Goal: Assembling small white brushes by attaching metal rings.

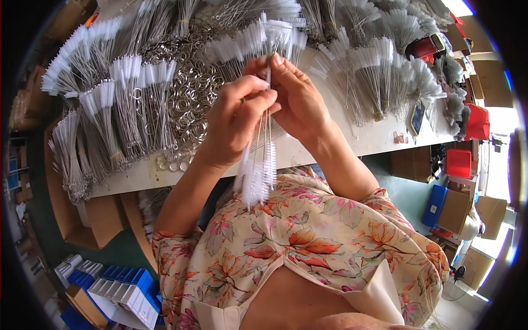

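Note:
Several thin wire brushes (257,176) with white bristles hang bristle-end down between my two hands, over the table's front edge. My left hand (236,113) is closed round their twisted wire stems, thumb and fingers pinching. Higher up, my right hand (300,99) pinches the upper wire ends near a metal loop; its fingertips partly hide what they grip. Just beyond my hands lies a bunch of white-tipped brushes (234,48). To the left of them spreads a heap of shiny metal rings (190,82).
Bundled brushes (126,69) crowd the table's left side, and more bundles (379,60) cover its right. A phone-like dark object (416,118) lies near the right edge. Below stand an open cardboard box (99,225), blue and white bins (124,297) and a red container (459,164).

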